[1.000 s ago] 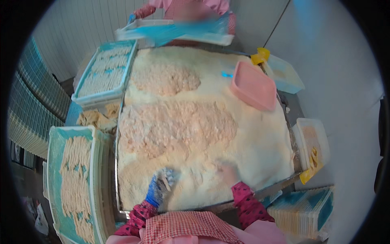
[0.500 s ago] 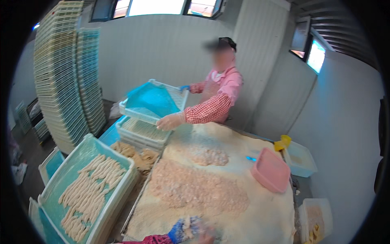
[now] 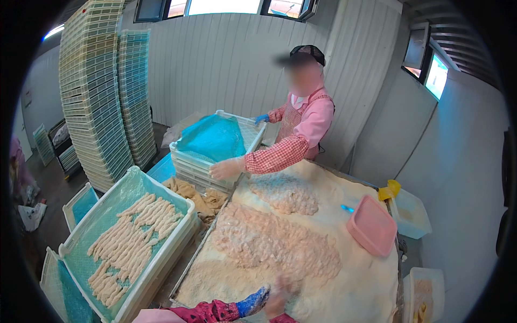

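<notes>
At the near edge of the work table, my left hand (image 3: 254, 301), in a blue glove below a dark red patterned sleeve, is just above the pale flour-like coating. My right hand (image 3: 277, 297) is close beside it, smeared by motion. Neither hand's grip can be made out. Beyond them a broad heap of pinkish, coated pieces, perhaps meat, (image 3: 274, 242) lies on the powder (image 3: 334, 299). A smaller heap (image 3: 285, 194) is farther back. Left of my hands, a white tray (image 3: 186, 215) lined with turquoise mesh holds rows of pale coated strips (image 3: 134, 242).
Across the table a co-worker (image 3: 309, 113) holds a white tray with blue mesh (image 3: 212, 137) on a stack. A pink basin (image 3: 372, 226) sits at right, near a yellow scoop (image 3: 389, 190) and clear tubs (image 3: 410, 212). Tall stacks of trays (image 3: 94, 91) stand at far left.
The co-worker's tray has come down onto the stack beneath it. My left hand has turned and drawn slightly right; my right hand is still blurred. The whole view has shifted a little.
</notes>
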The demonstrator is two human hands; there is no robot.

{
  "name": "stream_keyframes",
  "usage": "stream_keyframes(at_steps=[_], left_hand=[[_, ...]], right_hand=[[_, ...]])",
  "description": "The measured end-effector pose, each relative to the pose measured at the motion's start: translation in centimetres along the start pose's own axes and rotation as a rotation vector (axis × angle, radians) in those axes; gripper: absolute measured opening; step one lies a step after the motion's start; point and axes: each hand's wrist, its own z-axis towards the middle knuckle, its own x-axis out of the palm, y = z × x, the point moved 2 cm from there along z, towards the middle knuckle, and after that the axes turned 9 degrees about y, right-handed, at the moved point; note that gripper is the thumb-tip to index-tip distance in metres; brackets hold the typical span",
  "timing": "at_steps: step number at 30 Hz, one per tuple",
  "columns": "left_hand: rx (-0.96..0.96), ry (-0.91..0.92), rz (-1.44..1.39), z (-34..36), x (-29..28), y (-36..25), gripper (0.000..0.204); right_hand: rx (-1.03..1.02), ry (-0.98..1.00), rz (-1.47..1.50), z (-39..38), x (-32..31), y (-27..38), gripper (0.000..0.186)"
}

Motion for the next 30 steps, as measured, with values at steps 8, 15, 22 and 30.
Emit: stream_keyframes(at_steps=[8, 15, 22, 30], left_hand=[[-0.085, 0.642, -2.039, -0.7, 4.9, 8.5, 0.04], [-0.306, 0.71, -3.323, -3.3, 6.1, 7.9, 0.043], [-1.22, -0.069, -3.43, -1.4, -1.1, 7.1, 0.05], [-1.315, -1.12, -4.273, -11.7, 11.8, 11.8, 0.052]], right_hand=[[-0.104, -0.103, 0.579, -1.0, -0.4, 0.2, 0.066], [-0.011, -0.13, 0.291, 0.0, -2.4, -0.1, 0.055], [0.019, 0.212, -0.111, -1.7, 1.0, 1.0, 0.055], [-0.038, 0.222, 0.601, 0.9, 0.6, 1.1, 0.071]])
